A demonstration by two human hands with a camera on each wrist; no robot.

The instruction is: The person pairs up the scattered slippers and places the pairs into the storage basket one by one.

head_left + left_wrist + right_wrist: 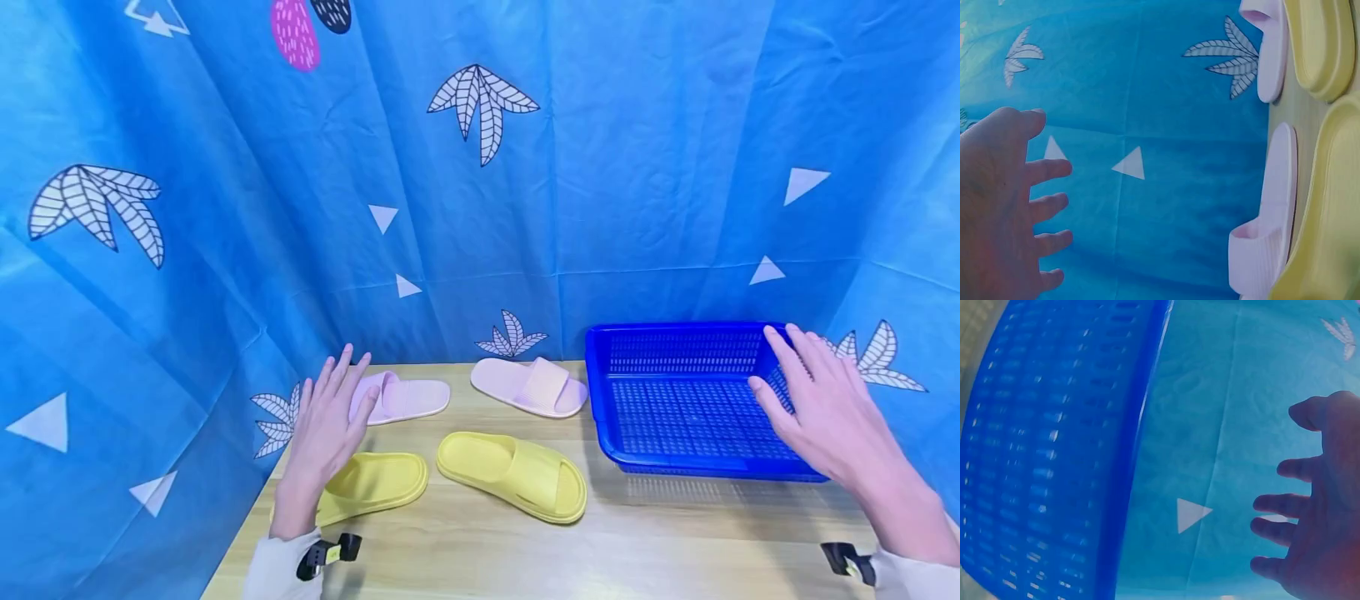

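My left hand point(327, 425), fingers straight and holding nothing, hovers over the left pair of slippers in the head view. It partly hides a pink slipper point(416, 398) and a yellow slipper point(386, 479). Another pink slipper point(502, 381) lies near the curtain, with a second yellow slipper point(480, 457) in front of it. On the right, my right hand point(828, 408) is spread with nothing in it, overlapping the right end of a blue plastic basket point(712, 465). Nothing shows inside the basket.
A wooden table point(525, 558) carries the slippers and basket. Behind it and at both sides hangs a blue curtain point(637, 167) printed with leaves and triangles. The table's left edge runs along the curtain.
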